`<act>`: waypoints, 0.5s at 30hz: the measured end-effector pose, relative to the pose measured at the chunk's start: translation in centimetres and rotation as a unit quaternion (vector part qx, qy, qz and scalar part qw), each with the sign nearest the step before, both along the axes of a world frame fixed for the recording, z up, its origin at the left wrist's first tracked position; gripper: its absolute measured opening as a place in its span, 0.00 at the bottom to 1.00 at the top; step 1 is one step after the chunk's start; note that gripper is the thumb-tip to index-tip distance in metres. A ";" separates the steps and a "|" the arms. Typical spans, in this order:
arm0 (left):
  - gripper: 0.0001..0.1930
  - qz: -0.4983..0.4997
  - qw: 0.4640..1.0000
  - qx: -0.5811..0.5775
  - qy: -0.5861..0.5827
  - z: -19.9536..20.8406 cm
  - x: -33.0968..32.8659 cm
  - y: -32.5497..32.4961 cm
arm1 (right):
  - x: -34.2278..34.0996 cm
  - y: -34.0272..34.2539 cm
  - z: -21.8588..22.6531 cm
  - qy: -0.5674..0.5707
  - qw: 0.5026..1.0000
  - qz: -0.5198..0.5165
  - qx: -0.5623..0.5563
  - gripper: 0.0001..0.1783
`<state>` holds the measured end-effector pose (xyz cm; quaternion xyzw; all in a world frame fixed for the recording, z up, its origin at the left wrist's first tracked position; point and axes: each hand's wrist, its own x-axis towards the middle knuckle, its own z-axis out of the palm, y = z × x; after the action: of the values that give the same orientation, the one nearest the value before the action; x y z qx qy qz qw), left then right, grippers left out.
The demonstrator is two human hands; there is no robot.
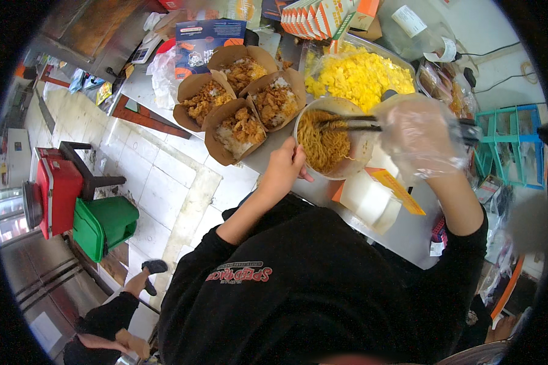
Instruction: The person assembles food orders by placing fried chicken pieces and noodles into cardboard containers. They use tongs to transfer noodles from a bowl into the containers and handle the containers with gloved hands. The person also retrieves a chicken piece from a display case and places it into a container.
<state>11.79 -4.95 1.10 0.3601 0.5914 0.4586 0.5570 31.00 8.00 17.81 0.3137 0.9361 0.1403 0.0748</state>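
My left hand [285,163] grips the near left rim of a round pale bowl [362,137], fingers curled against its side. Brown noodles [324,143] lie in the bowl. A clear plastic glove covers my right hand [421,135], which is closed around dark tongs [362,123]; their tips are in the noodles. Just below the bowl stands an open white and orange paper box [371,198]. Several brown paper boxes [228,157] with rice and fried chicken pieces sit left of the bowl. Beyond it is a metal tray [402,59] of yellow scrambled egg.
Folded orange and white cartons [315,18] stand at the back. A blue printed box [208,45] is behind the rice boxes. On the right is a green and blue rack [510,146]. A green bin [106,225] and red cooler [58,191] stand left; another person [106,319] is lower left.
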 end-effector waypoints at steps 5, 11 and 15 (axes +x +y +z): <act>0.13 0.004 1.000 -0.006 0.019 0.1 0.2 -0.1 | -1.1 -1.4 -0.4 -0.041 0.997 0.025 0.065 0.06; 0.13 0.005 0.999 0.003 0.036 0.0 0.2 -0.1 | 0.9 -2.1 0.7 0.004 0.997 0.071 -0.003 0.07; 0.12 0.010 0.999 0.011 0.032 0.2 0.3 -0.1 | 1.1 -2.2 0.0 0.137 0.979 0.145 0.034 0.09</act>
<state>12.05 -5.04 1.34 0.3747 0.6071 0.4588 0.5297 32.15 5.85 17.85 0.1935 0.9677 0.1373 -0.0856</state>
